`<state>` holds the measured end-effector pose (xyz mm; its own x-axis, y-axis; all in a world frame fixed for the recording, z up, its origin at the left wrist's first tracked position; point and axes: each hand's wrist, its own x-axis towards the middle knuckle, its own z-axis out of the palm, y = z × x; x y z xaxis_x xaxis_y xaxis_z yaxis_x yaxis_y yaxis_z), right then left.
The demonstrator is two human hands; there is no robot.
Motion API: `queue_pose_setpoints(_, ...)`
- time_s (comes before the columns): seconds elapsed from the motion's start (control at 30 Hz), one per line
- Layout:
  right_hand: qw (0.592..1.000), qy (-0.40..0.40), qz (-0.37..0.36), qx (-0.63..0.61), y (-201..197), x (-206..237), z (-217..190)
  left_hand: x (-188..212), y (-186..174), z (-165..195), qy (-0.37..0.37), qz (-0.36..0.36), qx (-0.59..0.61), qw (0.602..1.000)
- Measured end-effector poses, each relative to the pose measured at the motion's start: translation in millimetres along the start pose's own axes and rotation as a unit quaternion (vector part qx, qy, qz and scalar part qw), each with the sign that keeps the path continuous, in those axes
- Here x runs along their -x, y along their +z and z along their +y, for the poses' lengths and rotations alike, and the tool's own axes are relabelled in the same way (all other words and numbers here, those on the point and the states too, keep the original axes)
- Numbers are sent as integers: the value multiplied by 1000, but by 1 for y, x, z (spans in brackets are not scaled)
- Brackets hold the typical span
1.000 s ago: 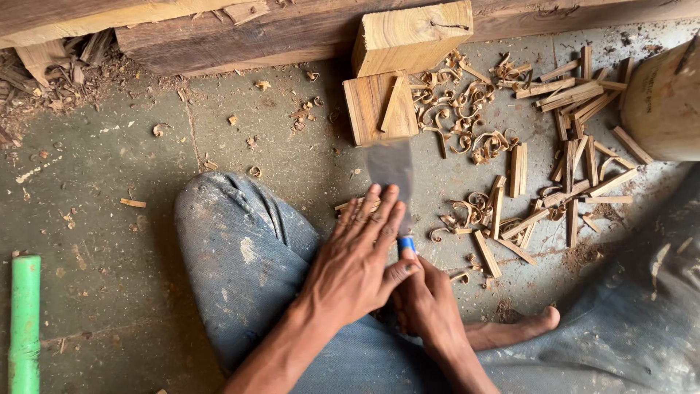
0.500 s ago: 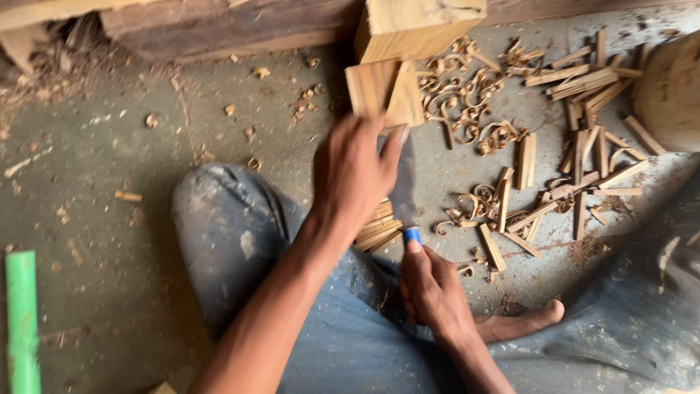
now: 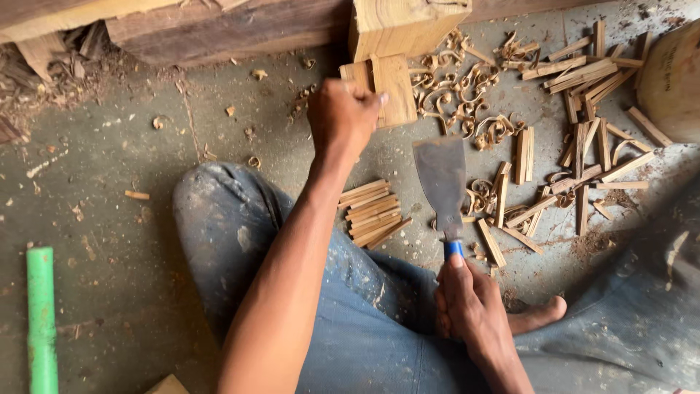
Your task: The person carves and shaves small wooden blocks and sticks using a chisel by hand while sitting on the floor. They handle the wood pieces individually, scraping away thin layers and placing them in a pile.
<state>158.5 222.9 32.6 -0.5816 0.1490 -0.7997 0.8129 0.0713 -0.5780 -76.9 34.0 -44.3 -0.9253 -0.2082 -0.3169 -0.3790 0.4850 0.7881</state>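
The left hand (image 3: pixel 343 113) closes on a flat wood block (image 3: pixel 390 87) lying on the floor, just in front of the big timber block (image 3: pixel 405 25). The right hand (image 3: pixel 467 306) grips a blue-handled scraper (image 3: pixel 443 179), nearer the body. A neat stack of split sticks (image 3: pixel 372 211) lies nearer still; loose sticks (image 3: pixel 583 146) and curled shavings (image 3: pixel 452 95) lie right of the flat block, which looks whole and not yet split.

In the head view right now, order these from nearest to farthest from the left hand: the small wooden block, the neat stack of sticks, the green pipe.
1. Small wooden block: touching the left hand, just ahead and to its right.
2. Stack of sticks: on the floor below the hand, beside the knee.
3. Green pipe: far left edge, lower corner.
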Motion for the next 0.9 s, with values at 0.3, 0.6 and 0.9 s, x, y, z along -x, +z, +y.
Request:
queue_pose_setpoints(0.3,997,2,-34,64,17,-5,-19,13,-37,10,92,36,-69,993)
queue_pose_setpoints(0.6,996,-13,-65,64,41,-15,-37,135,-76,-21,438,-118,-262,852)
queue_pose_setpoints(0.9,994,33,-39,95,47,-23,-49,151,-68,-20,361,-178,-276,873)
